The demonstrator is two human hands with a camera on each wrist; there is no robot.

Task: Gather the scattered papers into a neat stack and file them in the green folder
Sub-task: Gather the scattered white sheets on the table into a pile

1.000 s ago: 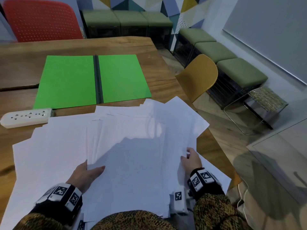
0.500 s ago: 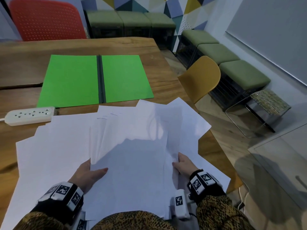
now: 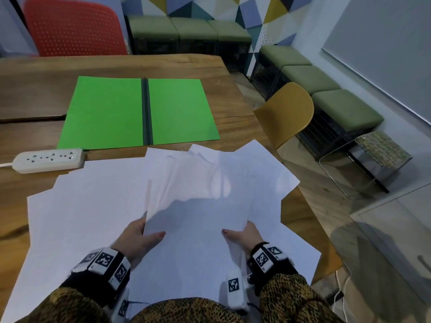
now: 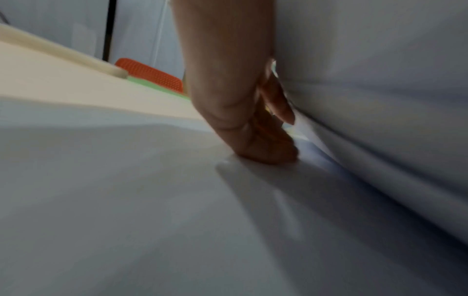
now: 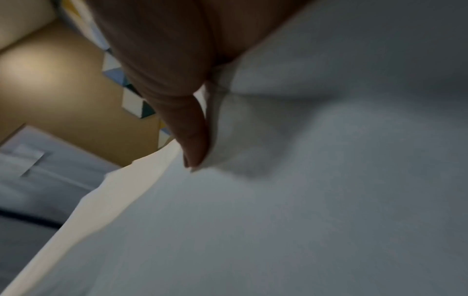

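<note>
Several white papers (image 3: 98, 206) lie fanned across the near part of the wooden table (image 3: 233, 108). A bunch of sheets (image 3: 198, 220) is raised in the middle. My left hand (image 3: 140, 236) grips its left edge, thumb on top and fingers (image 4: 253, 128) underneath. My right hand (image 3: 242, 236) grips the right edge the same way, thumb on top, its fingers (image 5: 192, 128) behind the paper (image 5: 303, 180). The green folder (image 3: 140, 113) lies open and flat beyond the papers, dark spine in the middle.
A white power strip (image 3: 49, 159) sits left of the papers near the folder. A yellow chair (image 3: 286, 115) stands at the table's right edge, a red chair (image 3: 74, 29) at the far side. Green benches (image 3: 326, 89) line the walls.
Both hands have moved inward and closed on the side edges of the middle bunch, drawing the sheets together and lifting them. The right hand moved left from the outer sheets.
</note>
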